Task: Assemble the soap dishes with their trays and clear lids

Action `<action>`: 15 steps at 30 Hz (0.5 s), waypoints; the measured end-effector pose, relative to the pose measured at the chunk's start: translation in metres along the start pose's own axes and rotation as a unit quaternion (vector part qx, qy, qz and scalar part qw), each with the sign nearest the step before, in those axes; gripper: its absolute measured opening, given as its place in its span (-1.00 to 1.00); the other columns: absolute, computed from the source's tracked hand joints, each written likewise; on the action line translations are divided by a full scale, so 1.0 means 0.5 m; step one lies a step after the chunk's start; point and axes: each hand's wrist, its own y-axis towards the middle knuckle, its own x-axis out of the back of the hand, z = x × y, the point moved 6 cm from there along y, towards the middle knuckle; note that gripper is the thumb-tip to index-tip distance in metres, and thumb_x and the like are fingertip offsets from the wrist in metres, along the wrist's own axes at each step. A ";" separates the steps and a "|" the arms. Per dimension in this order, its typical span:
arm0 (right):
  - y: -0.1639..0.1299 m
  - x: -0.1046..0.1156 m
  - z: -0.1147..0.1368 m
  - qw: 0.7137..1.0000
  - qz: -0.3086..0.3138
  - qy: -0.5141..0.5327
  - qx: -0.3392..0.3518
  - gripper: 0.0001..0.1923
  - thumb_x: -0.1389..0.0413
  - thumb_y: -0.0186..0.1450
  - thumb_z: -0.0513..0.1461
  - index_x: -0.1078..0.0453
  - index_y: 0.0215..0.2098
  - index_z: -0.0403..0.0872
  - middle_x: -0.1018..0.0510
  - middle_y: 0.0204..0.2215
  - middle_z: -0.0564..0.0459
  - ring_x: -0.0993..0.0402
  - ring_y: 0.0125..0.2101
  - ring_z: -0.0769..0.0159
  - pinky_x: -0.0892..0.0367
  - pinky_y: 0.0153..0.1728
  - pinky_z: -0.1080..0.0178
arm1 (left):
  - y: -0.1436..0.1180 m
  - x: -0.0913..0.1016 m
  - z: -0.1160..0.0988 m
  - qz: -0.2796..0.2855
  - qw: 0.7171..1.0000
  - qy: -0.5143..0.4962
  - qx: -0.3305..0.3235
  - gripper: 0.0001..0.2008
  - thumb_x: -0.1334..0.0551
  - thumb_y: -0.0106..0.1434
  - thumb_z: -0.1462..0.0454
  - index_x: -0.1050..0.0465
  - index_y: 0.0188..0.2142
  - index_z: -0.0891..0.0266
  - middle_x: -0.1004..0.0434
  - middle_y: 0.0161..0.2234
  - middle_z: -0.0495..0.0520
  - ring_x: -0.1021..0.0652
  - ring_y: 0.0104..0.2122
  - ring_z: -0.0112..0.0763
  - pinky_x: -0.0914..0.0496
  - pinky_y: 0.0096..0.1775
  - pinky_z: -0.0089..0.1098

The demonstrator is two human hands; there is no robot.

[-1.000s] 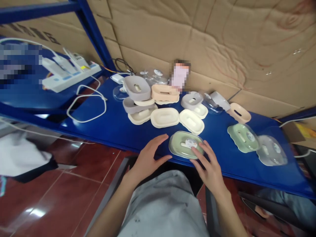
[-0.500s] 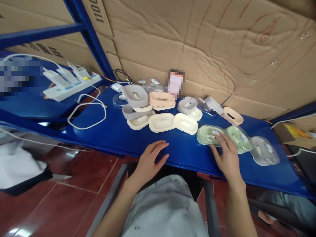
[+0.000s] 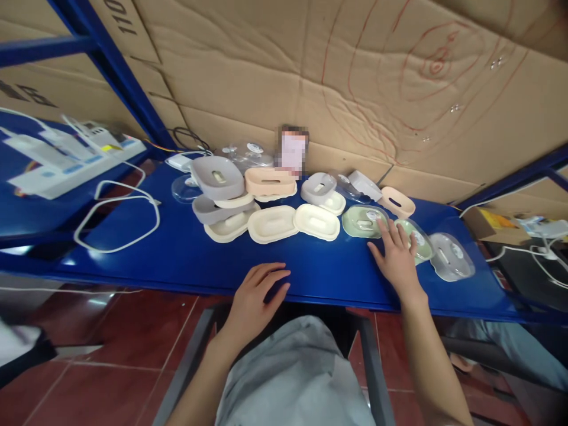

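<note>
My left hand [image 3: 261, 296] is open at the front edge of the blue table [image 3: 319, 278], with nothing in it. My right hand [image 3: 396, 254] hovers or rests with fingers spread between two green oval dishes; whether the fingertips touch cannot be told. The left green dish [image 3: 361, 222] and the right green dish [image 3: 415, 236] look like soap boxes with clear lids. A grey dish with a clear lid [image 3: 450, 257] lies farther right. Left of them are two cream oval trays, one cream tray [image 3: 317, 222] beside another cream tray [image 3: 271, 225].
Grey oval pieces [image 3: 217, 176] and a peach piece [image 3: 270, 180] are stacked on cream trays. A phone [image 3: 293, 151] leans on the cardboard [image 3: 248, 71]. Clear lids [image 3: 255, 155] lie behind. At left are a white cable [image 3: 118, 248] and a power strip [image 3: 57, 183].
The view has turned right, so the table's things sit farther left. My right hand has shifted from the left green dish towards the gap between both green dishes. My left hand stays open.
</note>
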 end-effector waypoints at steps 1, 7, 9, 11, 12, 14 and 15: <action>-0.008 0.002 -0.003 1.000 -0.002 -0.001 -0.003 -0.36 0.02 0.58 0.02 -0.15 0.55 0.01 -0.30 0.47 -0.24 -0.15 0.47 -0.24 0.02 0.39 -0.46 | 0.000 -0.001 0.000 0.000 1.000 0.003 -0.003 -0.80 -0.26 0.53 0.27 -0.58 0.08 0.08 -0.65 0.08 0.11 -0.63 0.05 -0.17 -0.58 0.10 -0.09; -0.078 0.035 -0.027 0.997 -0.062 -0.013 -0.036 -0.40 0.02 0.57 0.11 -0.30 0.45 0.05 -0.45 0.36 -0.24 -0.23 0.42 -0.24 0.25 0.35 -0.56 | 0.001 -0.006 0.002 0.000 1.000 0.013 -0.012 -0.81 -0.26 0.53 0.27 -0.57 0.08 0.09 -0.65 0.07 0.11 -0.61 0.06 -0.17 -0.56 0.11 -0.09; -0.106 0.048 -0.037 0.996 -0.083 -0.020 -0.037 -0.40 -0.02 0.55 0.15 -0.39 0.37 0.03 -0.52 0.27 -0.26 -0.36 0.33 -0.19 0.19 0.37 -0.47 | 0.001 -0.007 0.002 0.000 1.000 0.015 -0.012 -0.81 -0.27 0.53 0.27 -0.57 0.08 0.08 -0.66 0.07 0.10 -0.61 0.06 -0.17 -0.56 0.11 -0.09; -0.130 0.059 -0.046 0.993 -0.104 -0.030 -0.039 -0.40 -0.10 0.49 0.20 -0.48 0.24 0.00 -0.56 0.16 -0.27 -0.45 0.24 -0.16 0.08 0.38 -0.37 | 0.002 -0.009 0.001 -0.001 1.000 0.018 -0.014 -0.81 -0.27 0.52 0.27 -0.58 0.07 0.09 -0.66 0.06 0.10 -0.60 0.05 -0.16 -0.56 0.11 -0.09; -0.139 0.063 -0.049 0.992 -0.116 -0.032 -0.042 -0.40 -0.14 0.45 0.22 -0.51 0.16 -0.03 -0.56 0.13 -0.29 -0.46 0.23 -0.17 0.03 0.37 -0.33 | 0.003 -0.010 0.000 -0.003 1.000 0.020 -0.014 -0.82 -0.27 0.52 0.27 -0.58 0.07 0.09 -0.66 0.06 0.10 -0.60 0.05 -0.16 -0.56 0.11 -0.09; -0.148 0.067 -0.055 0.989 -0.137 -0.029 -0.055 -0.39 -0.19 0.40 0.25 -0.51 0.04 -0.08 -0.53 0.14 -0.34 -0.40 0.29 -0.23 -0.02 0.36 -0.29 | 0.003 -0.012 0.000 -0.005 1.000 0.023 -0.013 -0.82 -0.27 0.52 0.27 -0.58 0.06 0.09 -0.67 0.05 0.10 -0.60 0.04 -0.17 -0.56 0.10 -0.09; -0.148 0.067 -0.058 0.987 -0.145 -0.026 -0.064 -0.39 -0.19 0.39 0.26 -0.49 0.00 -0.09 -0.51 0.18 -0.37 -0.34 0.35 -0.27 -0.02 0.36 -0.29 | 0.003 -0.012 0.000 -0.005 1.000 0.024 -0.012 -0.82 -0.27 0.52 0.27 -0.58 0.06 0.09 -0.67 0.05 0.10 -0.60 0.03 -0.16 -0.56 0.10 -0.09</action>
